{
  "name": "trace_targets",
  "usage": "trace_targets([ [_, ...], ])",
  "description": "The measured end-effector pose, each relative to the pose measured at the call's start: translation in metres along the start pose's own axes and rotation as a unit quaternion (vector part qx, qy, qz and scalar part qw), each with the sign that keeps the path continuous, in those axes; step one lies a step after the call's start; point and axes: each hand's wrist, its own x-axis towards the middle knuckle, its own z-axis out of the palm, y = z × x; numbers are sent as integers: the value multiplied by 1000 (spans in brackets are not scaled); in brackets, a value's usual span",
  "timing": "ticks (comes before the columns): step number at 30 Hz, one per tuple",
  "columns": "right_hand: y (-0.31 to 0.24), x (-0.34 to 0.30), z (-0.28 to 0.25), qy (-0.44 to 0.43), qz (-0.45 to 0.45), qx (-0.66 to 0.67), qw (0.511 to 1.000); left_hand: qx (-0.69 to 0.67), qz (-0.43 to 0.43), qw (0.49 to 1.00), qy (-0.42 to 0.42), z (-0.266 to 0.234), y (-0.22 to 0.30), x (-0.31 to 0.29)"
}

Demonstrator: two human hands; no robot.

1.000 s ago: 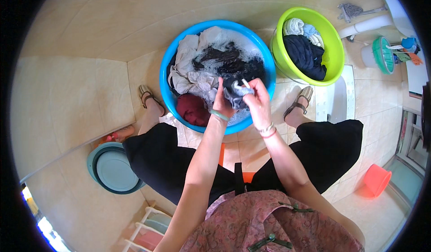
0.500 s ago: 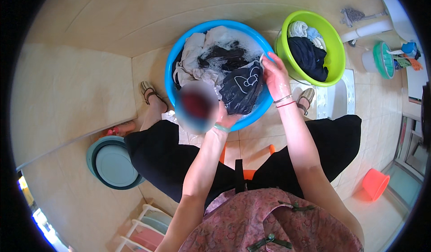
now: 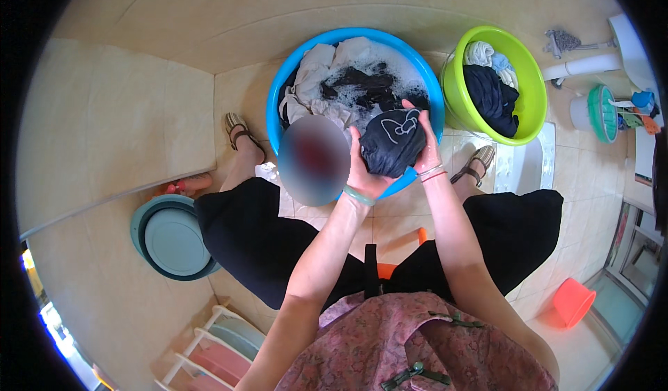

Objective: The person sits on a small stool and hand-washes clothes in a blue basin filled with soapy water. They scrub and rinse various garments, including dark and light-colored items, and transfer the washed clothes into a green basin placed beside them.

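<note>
The blue tub [image 3: 275,91] holds pale clothes [image 3: 316,71] and black clothes [image 3: 365,87] in suds; the green bucket [image 3: 533,107] holds navy and white clothes. Over the tub's near side, my left hand [image 3: 367,176] and right hand [image 3: 431,153] cup the dark cloth [image 3: 391,151] between them. It's bunched, with a white bow outline.

We seem to be in a home bathroom: around us are tiled walls [image 3: 132,105] and floor [image 3: 390,228], a squat toilet [image 3: 526,167], a white pipe [image 3: 584,66], a lined bin [image 3: 580,114], basins [image 3: 235,337] in a rack [image 3: 202,333], and a tub [image 3: 273,102] of soapy laundry [image 3: 314,72].
</note>
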Motion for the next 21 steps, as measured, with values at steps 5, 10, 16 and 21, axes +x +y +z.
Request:
trace_targets([
  [5,-16,12,26,74,9,-245,967,285,66,952,84,-8,-2,-4],
  [10,-12,28,25,14,-83,-446,891,585,159,788,112,-2,-4,3],
  [16,-3,34,25,25,-45,-483,874,671,185,704,141,-27,6,18],
  [21,-17,35,23,3,76,-263,962,287,31,950,117,-29,20,5],
])
